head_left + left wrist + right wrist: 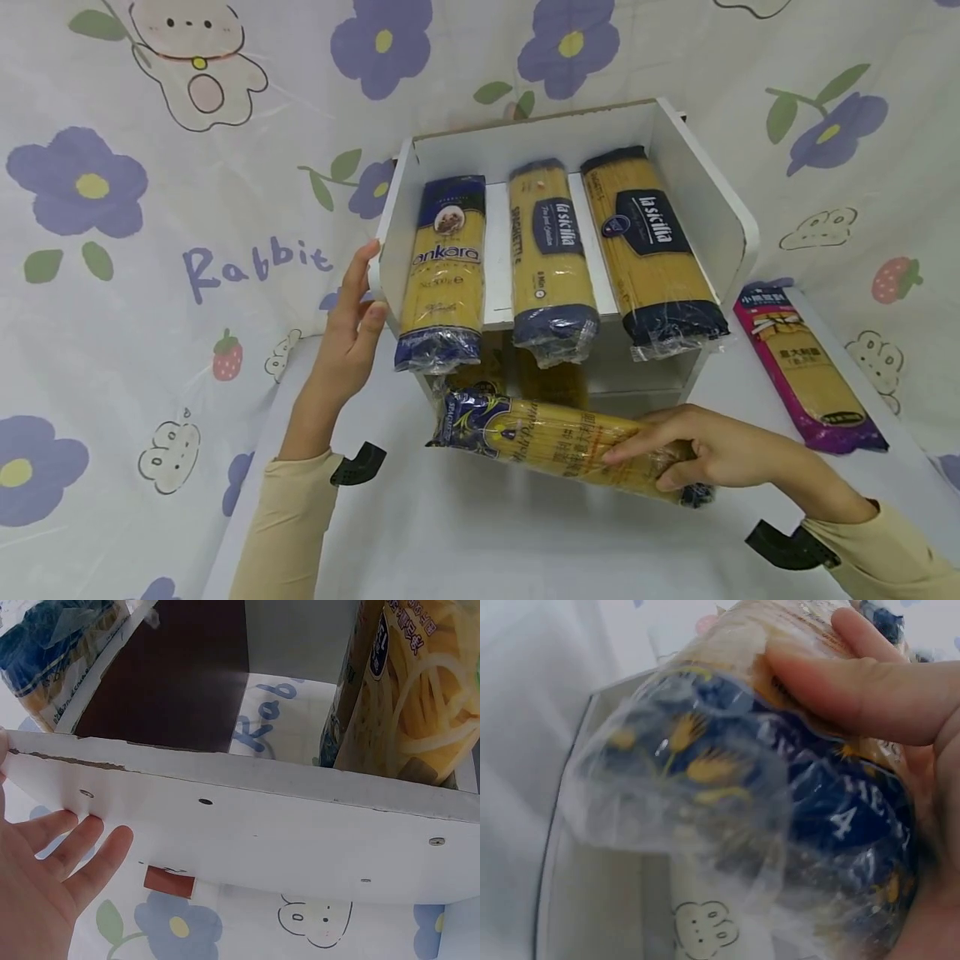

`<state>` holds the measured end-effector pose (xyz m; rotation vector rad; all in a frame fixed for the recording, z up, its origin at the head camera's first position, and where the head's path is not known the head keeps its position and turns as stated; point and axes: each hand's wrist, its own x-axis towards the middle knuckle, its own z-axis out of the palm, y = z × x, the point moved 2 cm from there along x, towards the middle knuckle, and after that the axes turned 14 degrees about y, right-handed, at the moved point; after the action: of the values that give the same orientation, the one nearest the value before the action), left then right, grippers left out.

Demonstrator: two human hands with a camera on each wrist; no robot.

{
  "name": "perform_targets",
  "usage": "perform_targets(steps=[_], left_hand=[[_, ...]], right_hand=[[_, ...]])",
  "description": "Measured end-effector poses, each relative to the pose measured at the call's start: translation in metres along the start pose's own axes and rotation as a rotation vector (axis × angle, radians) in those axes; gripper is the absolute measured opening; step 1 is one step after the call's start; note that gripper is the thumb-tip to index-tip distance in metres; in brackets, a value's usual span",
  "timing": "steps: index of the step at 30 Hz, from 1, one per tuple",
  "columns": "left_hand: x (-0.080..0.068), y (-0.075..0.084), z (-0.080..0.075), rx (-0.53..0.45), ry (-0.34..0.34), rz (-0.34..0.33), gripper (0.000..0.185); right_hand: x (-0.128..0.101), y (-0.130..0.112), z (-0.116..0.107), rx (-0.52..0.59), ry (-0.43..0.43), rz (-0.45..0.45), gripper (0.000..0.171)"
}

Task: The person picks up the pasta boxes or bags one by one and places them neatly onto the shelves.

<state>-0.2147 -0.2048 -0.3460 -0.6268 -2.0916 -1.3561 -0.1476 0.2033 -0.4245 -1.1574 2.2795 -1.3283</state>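
My right hand (716, 446) grips one end of a clear pack of spaghetti (555, 437) with dark blue ends, thumb on one side and fingers on the other. The pack lies almost level in front of the lower tier of a white two-tier shelf (705, 167). In the right wrist view, the blue printed end of the spaghetti pack (832, 802) fills the middle, under the thumb. My left hand (348, 342) rests against the shelf's left side near its front edge. Its fingers (101, 862) are extended along the outer panel in the left wrist view.
On the top tier lie an Ankara pasta pack (446, 283), a narrow La Sicilia spaghetti pack (551, 275) and a wider La Sicilia pack (652, 258). More packs (551, 379) show dimly in the lower tier. A pink-and-purple noodle pack (810, 367) lies right of the shelf on the white table (495, 550).
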Motion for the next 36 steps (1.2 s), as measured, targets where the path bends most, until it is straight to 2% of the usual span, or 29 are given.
perform_targets(steps=[6,11,18,22,28,32,36], left_hand=[[-0.001,0.0,0.001,-0.001,0.0,-0.002,0.072],[-0.002,0.0,0.0,0.005,-0.001,-0.007,0.072],[-0.002,0.0,0.0,0.012,0.0,0.008,0.073],[-0.001,0.0,-0.001,0.023,0.003,0.004,0.073],[-0.001,0.0,-0.001,0.021,0.0,-0.003,0.073],[-0.001,0.0,-0.001,0.019,0.003,-0.009,0.074],[0.0,0.0,0.0,0.012,0.006,-0.002,0.076]], right_hand=[[-0.003,0.01,-0.002,0.094,0.035,-0.032,0.052],[-0.007,0.015,-0.004,0.118,0.076,0.052,0.05],[-0.012,0.025,-0.003,0.14,0.172,0.079,0.054],[-0.013,0.031,-0.003,0.19,0.214,0.119,0.055],[-0.015,0.037,-0.001,0.245,0.279,0.121,0.058],[-0.016,0.04,0.0,0.253,0.333,0.148,0.062],[-0.017,0.042,0.001,0.282,0.417,0.213,0.066]])
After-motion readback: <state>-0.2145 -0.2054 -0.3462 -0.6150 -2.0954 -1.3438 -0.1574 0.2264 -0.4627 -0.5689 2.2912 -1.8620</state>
